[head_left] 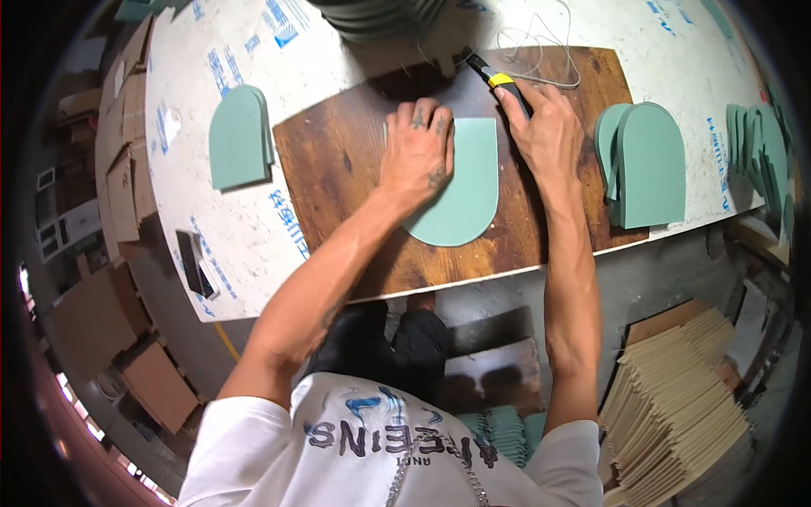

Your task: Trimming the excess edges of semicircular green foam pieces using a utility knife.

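Observation:
A pale green arched panel (465,186) lies flat on the brown wooden board, its rounded end toward me and its straight end away. My left hand (418,152) rests on the panel's left part with the fingers curled, pressing on it; the fingertips are partly hidden. In my right hand (545,122) is a utility knife (504,83) with a black and yellow body, closed in my fingers. The knife points away and to the left, beyond the panel's far right corner. Its tip lies close to a dark shadowed patch and is hard to make out.
The wooden board (329,169) lies on a white-covered table (182,228). Green arched panels (236,139) lie at left, with more panels (655,165) at right. A green stack (380,17) stands at the far side, near a thin cord (541,72). A dark object (193,262) sits near the left edge.

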The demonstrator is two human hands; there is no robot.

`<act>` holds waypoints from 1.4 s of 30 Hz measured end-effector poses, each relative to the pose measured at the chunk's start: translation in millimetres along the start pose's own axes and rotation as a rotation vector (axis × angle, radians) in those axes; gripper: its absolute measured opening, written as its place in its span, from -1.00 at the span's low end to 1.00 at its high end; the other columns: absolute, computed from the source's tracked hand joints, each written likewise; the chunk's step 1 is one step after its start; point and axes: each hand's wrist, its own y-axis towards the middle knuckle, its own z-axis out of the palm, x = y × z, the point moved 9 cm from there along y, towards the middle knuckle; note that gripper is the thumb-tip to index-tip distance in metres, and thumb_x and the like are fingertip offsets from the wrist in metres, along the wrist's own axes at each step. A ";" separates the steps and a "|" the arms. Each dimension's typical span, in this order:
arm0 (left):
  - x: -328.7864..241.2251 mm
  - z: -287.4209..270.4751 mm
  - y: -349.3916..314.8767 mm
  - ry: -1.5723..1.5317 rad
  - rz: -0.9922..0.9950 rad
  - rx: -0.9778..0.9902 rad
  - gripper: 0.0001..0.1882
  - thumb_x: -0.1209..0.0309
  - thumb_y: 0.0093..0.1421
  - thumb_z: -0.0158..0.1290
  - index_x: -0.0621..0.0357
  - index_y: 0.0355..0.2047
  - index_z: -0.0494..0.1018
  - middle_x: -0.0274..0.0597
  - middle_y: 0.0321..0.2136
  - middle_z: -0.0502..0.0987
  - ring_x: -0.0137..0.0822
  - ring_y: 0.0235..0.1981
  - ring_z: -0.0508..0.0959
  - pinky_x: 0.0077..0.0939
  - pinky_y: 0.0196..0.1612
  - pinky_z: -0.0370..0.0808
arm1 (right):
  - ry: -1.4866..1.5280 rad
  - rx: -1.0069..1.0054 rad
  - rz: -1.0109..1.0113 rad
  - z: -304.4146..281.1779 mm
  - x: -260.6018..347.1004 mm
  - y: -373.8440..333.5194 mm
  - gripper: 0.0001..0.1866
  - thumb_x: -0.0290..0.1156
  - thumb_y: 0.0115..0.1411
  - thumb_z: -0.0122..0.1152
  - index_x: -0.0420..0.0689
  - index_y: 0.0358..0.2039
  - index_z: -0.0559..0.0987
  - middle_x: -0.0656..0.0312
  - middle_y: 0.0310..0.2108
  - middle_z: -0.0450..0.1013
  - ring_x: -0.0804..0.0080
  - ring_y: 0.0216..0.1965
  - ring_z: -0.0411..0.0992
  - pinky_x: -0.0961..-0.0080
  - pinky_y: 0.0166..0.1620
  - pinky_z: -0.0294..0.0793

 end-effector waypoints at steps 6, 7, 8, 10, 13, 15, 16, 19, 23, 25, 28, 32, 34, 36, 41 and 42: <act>-8.1 -3.7 2.6 -0.009 0.101 0.038 -0.50 0.41 0.22 0.14 -0.13 0.19 0.42 -0.06 -0.01 0.44 0.01 0.03 0.41 -0.03 0.09 0.32 | 0.002 -0.013 0.385 -22.7 -36.4 -69.4 -0.43 0.05 0.28 0.25 -0.16 0.10 0.62 -0.11 -0.15 0.52 -0.09 -0.08 0.50 0.07 0.00 0.47; -13.2 -6.0 -0.3 0.012 0.184 0.040 -0.49 0.36 0.26 0.13 -0.21 0.23 0.43 -0.07 0.01 0.45 0.01 0.05 0.41 -0.02 0.11 0.31 | -0.015 -0.013 0.461 -31.1 -35.8 -91.0 -0.43 0.04 0.29 0.24 -0.17 0.09 0.62 -0.10 -0.16 0.52 -0.09 -0.08 0.50 0.07 0.00 0.46; -15.3 -7.2 -3.3 0.001 0.201 0.042 -0.49 0.36 0.26 0.13 -0.21 0.23 0.43 -0.07 0.01 0.45 0.01 0.05 0.41 -0.02 0.11 0.31 | -0.033 -0.014 0.540 -40.9 -34.2 -115.8 -0.43 0.04 0.29 0.24 -0.18 0.08 0.62 -0.10 -0.17 0.52 -0.10 -0.08 0.50 0.07 0.00 0.46; -25.1 -3.8 -4.9 -0.058 0.266 0.084 -0.54 0.26 0.34 0.07 -0.28 0.25 0.46 -0.08 0.04 0.46 0.01 0.10 0.40 -0.02 0.16 0.30 | -0.017 -0.128 0.622 -64.9 -28.5 -176.6 -0.50 -0.04 0.32 0.24 -0.18 0.06 0.63 -0.06 -0.21 0.51 -0.06 -0.13 0.51 0.14 -0.05 0.48; -23.7 -3.2 -4.9 -0.026 0.268 0.098 -0.57 0.18 0.39 -0.01 -0.22 0.25 0.46 -0.02 0.05 0.44 0.05 0.10 0.39 0.01 0.15 0.30 | 0.086 -0.246 0.811 -81.2 -8.0 -285.9 -0.62 -0.21 0.38 0.19 -0.23 0.04 0.63 0.00 -0.28 0.50 0.12 -0.25 0.52 0.28 -0.17 0.49; -26.2 -4.3 -6.2 0.030 0.290 0.091 -0.54 0.16 0.39 -0.02 -0.16 0.27 0.43 0.01 0.04 0.44 0.07 0.07 0.39 0.02 0.13 0.31 | 0.098 -0.314 0.957 -77.0 1.6 -381.0 -0.63 -0.20 0.42 0.15 -0.28 -0.04 0.64 0.09 -0.31 0.54 0.25 -0.32 0.51 0.37 -0.24 0.46; -25.9 -2.6 -4.6 0.090 0.227 0.114 -0.50 0.13 0.39 -0.04 -0.03 0.28 0.39 0.05 0.02 0.43 0.08 0.03 0.40 0.04 0.09 0.32 | 0.133 -0.372 1.033 -70.6 1.0 -438.2 -0.60 -0.15 0.43 0.13 -0.29 -0.12 0.66 0.15 -0.30 0.57 0.31 -0.35 0.50 0.42 -0.27 0.44; -10.5 3.0 -11.8 0.188 0.091 0.203 -0.39 0.08 0.41 -0.12 0.30 0.28 0.28 0.13 0.00 0.40 0.09 -0.06 0.39 0.10 0.01 0.34 | 0.594 -0.380 1.530 -32.3 32.1 -566.5 -0.56 -0.05 0.44 0.08 -0.21 -0.11 0.65 0.28 -0.34 0.55 0.50 -0.42 0.43 0.50 -0.38 0.39; -24.3 -6.8 -32.4 0.260 0.313 0.264 -0.36 0.02 0.43 -0.10 0.20 0.34 0.26 0.18 0.18 0.32 0.15 0.15 0.34 0.10 0.18 0.29 | 1.252 -0.874 1.871 17.7 91.5 -624.0 -0.63 -0.06 0.43 0.09 -0.09 -0.01 0.52 0.31 -0.36 0.43 0.48 -0.37 0.40 0.43 -0.33 0.46; -42.6 -8.3 -48.5 0.114 0.632 0.348 -0.39 0.03 0.42 -0.04 -0.07 0.40 0.25 0.18 0.29 0.23 0.15 0.33 0.21 0.04 0.32 0.16 | 1.430 -0.916 1.648 28.5 91.3 -578.8 -0.68 -0.26 0.40 0.12 -0.09 0.09 0.45 0.22 -0.26 0.43 0.35 -0.25 0.43 0.32 -0.19 0.48; -52.4 -3.5 -69.8 0.122 0.712 0.351 -0.40 0.01 0.41 -0.03 -0.12 0.39 0.26 0.14 0.19 0.30 0.09 0.21 0.29 0.04 0.26 0.18 | 1.535 -0.768 1.358 16.8 79.8 -477.7 -0.57 -0.47 0.32 0.16 -0.07 0.19 0.36 0.15 -0.20 0.47 0.34 -0.28 0.48 0.33 -0.25 0.54; -68.5 -0.9 -99.2 0.162 0.525 0.396 -0.29 -0.06 0.35 0.07 0.27 0.26 0.32 0.16 0.10 0.29 0.10 0.08 0.30 0.06 0.16 0.22 | 1.196 -0.721 0.807 -17.2 40.0 -386.8 -0.50 -0.47 0.42 0.13 -0.23 0.30 0.24 0.08 -0.22 0.51 0.41 -0.37 0.50 0.39 -0.25 0.54; -66.1 3.5 -106.4 0.132 0.558 0.391 -0.27 -0.06 0.34 0.08 0.36 0.22 0.29 0.18 0.12 0.29 0.13 0.09 0.29 0.09 0.17 0.21 | 0.745 -0.455 0.930 -36.4 23.0 -350.2 -0.64 -0.37 0.41 0.17 -0.22 0.15 0.46 0.04 -0.26 0.56 0.38 -0.33 0.56 0.43 -0.22 0.52; -72.2 -5.6 -104.6 -0.053 0.633 0.256 -0.25 -0.06 0.34 0.08 0.37 0.24 0.24 0.20 0.16 0.27 0.14 0.13 0.28 0.11 0.21 0.19 | 0.421 -0.519 0.565 -59.2 16.6 -314.2 -0.63 -0.43 0.37 0.15 -0.09 0.18 0.49 0.05 -0.15 0.62 -0.06 -0.18 0.59 0.24 -0.13 0.56; -71.8 2.0 -105.5 -0.039 0.661 0.295 -0.27 -0.05 0.37 0.05 0.28 0.28 0.22 0.17 0.26 0.27 0.12 0.28 0.25 0.07 0.33 0.12 | 0.297 -0.211 0.461 -43.2 2.1 -279.8 -0.58 -0.43 0.39 0.05 0.16 0.23 0.47 0.11 -0.15 0.63 0.00 -0.15 0.60 0.13 -0.11 0.62; -71.3 2.8 -106.7 -0.037 0.665 0.300 -0.27 -0.05 0.37 0.05 0.28 0.28 0.22 0.17 0.26 0.27 0.12 0.28 0.25 0.07 0.33 0.12 | 0.300 -0.214 0.466 -42.5 1.2 -278.3 -0.58 -0.43 0.39 0.05 0.16 0.23 0.47 0.11 -0.15 0.63 0.00 -0.15 0.60 0.13 -0.11 0.62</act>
